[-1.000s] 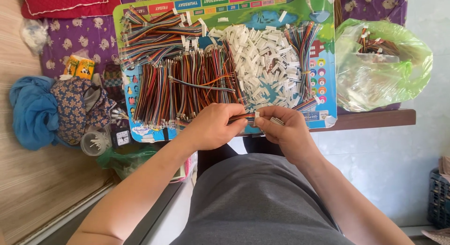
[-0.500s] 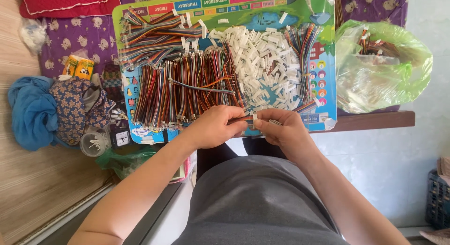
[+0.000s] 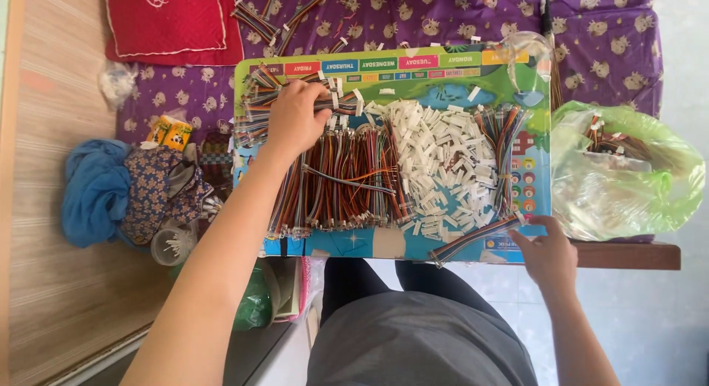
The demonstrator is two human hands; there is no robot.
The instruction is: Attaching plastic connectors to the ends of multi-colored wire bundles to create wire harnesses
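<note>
A colourful children's board (image 3: 384,67) lies across a low table and carries rows of multicoloured wire harnesses (image 3: 340,183) and a heap of small white connectors (image 3: 443,164). My left hand (image 3: 295,120) reaches to the board's upper left. Its fingers curl on a wire harness with a white plug (image 3: 336,102) that lies on a stack of similar harnesses. My right hand (image 3: 548,257) is at the board's lower right edge. It pinches the end of a flat rainbow ribbon cable (image 3: 473,240) lying diagonally there.
A green plastic bag (image 3: 628,179) holding more wires sits right of the board. To the left are a blue cloth (image 3: 92,190), a patterned cloth (image 3: 151,190), a clear cup (image 3: 173,246) and a yellow packet (image 3: 170,131). A red cushion (image 3: 170,21) lies at the back.
Both hands were together at the board's front edge working on one cable. Now they have parted: the left reached up to the back-left stack, the right moved to the lower right corner.
</note>
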